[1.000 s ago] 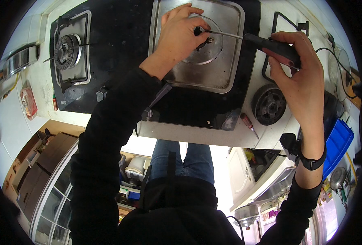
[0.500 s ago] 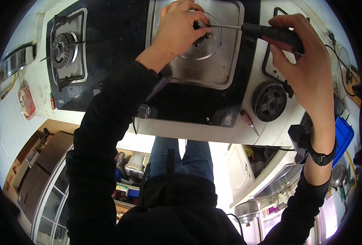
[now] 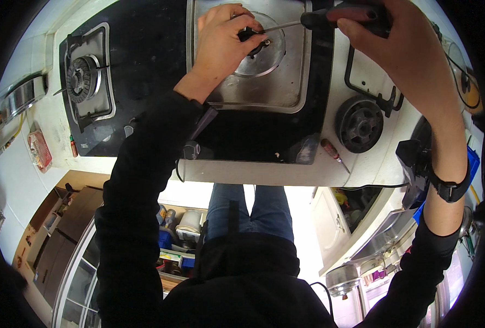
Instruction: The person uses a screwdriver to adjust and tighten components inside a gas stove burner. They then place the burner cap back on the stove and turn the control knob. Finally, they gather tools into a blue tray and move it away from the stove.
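My left hand (image 3: 220,49) reaches over the square steel drip tray (image 3: 264,100) of a gas hob. Its thumb and fingers close on a small dark burner fitting (image 3: 259,48), at the middle of a round metal disc (image 3: 278,57). My right hand (image 3: 406,54) grips the thick black-and-red handle of a long screwdriver (image 3: 319,19). The steel shaft slants down leftward to my left fingertips, and they hide its tip. I cannot tell whether the tip sits in a screw.
Right of the black glass hob (image 3: 144,65), a loose black burner ring (image 3: 360,124), a pan support (image 3: 351,76) and a small red-handled screwdriver (image 3: 330,148) lie on the worktop. An assembled burner (image 3: 84,79) stands at the left.
The screwdriver was almost level and now tilts, its handle end higher in the picture. My right hand has moved up with it. My left hand keeps its pinch; the whole view has shifted slightly.
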Demonstrator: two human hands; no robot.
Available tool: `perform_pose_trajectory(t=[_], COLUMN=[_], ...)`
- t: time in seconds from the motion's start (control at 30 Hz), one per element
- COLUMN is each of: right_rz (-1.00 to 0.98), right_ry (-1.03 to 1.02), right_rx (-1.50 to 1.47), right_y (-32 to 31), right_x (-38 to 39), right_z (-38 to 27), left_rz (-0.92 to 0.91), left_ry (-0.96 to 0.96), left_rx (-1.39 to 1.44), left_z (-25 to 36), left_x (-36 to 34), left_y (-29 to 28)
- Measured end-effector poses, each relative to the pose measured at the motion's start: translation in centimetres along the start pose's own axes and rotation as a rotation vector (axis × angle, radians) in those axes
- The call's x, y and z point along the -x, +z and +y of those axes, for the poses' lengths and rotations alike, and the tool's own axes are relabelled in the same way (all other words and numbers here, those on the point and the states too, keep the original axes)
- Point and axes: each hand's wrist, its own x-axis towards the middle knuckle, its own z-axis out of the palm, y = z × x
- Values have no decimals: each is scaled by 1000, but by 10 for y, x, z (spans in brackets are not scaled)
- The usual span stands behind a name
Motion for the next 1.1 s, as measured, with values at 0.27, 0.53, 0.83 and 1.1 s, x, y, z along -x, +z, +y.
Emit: perform_pose_trajectory(t=[0.27, 0.53, 0.83, 1.1], right_rz=[123, 294, 149, 154], right_ry=[-480, -467, -313, -373], right_rx=[197, 3, -51, -167], right_y=[16, 4, 10, 21], right_x=[-12, 15, 14, 7], right_z=[32, 19, 31, 38], left_rz=[-51, 83, -91, -94], left_ry=[-101, -132, -65, -33], left_rx=[53, 166, 15, -117], left_z=[23, 16, 16, 12], left_x=[-14, -13, -16, -9], left_y=[-6, -20, -24, -2])
